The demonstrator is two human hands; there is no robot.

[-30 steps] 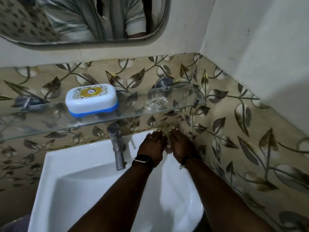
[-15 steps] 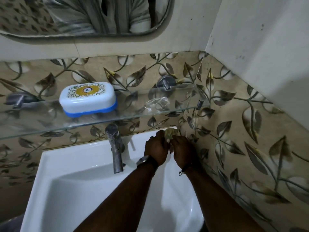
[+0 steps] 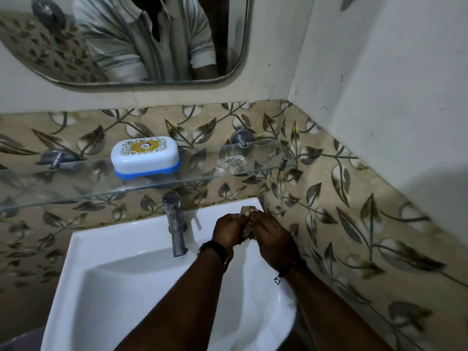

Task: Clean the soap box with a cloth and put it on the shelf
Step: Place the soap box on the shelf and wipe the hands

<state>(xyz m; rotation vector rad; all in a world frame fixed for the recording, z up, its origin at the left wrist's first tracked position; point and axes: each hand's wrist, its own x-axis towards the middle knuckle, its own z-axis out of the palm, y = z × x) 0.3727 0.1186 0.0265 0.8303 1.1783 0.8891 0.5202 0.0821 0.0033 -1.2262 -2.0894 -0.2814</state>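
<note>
Cloth (image 3: 247, 211) sits bunched just right of the tap (image 3: 176, 224), left hand (image 3: 228, 229) and right hand (image 3: 272, 239) both curled round it; best gathered into a firm pad before reaching up-left of the tap for the soap box (image 3: 145, 155) on the shelf (image 3: 76, 178).

White sink (image 3: 101, 287) in wall corner; metal tap (image 3: 176, 224) upright at sink's back edge. Mirror (image 3: 50, 54) above, striped shirt (image 3: 114, 41) reflected. Leaf-patterned tiles (image 3: 354, 224) on both walls.
</note>
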